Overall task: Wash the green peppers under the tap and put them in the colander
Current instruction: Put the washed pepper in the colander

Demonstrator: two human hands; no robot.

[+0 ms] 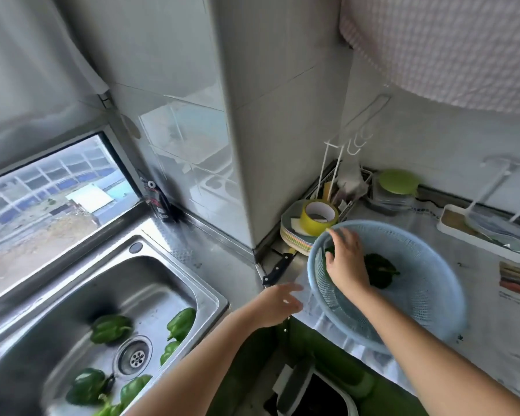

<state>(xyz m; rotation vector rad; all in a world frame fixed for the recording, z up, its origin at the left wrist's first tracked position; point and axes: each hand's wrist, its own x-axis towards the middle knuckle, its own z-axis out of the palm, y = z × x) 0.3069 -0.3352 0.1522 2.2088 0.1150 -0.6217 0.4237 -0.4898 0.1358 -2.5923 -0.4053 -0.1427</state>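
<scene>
While the right hand (347, 259) spreads its fingers (338, 237) inside the colander (433, 244), 1 green pepper (379, 273) lies just beneath them.

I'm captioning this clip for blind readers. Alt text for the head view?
A person's right hand reaches into a blue colander on the counter, above a green pepper inside; the left hand hovers beside it. More peppers lie in the steel sink.
</scene>
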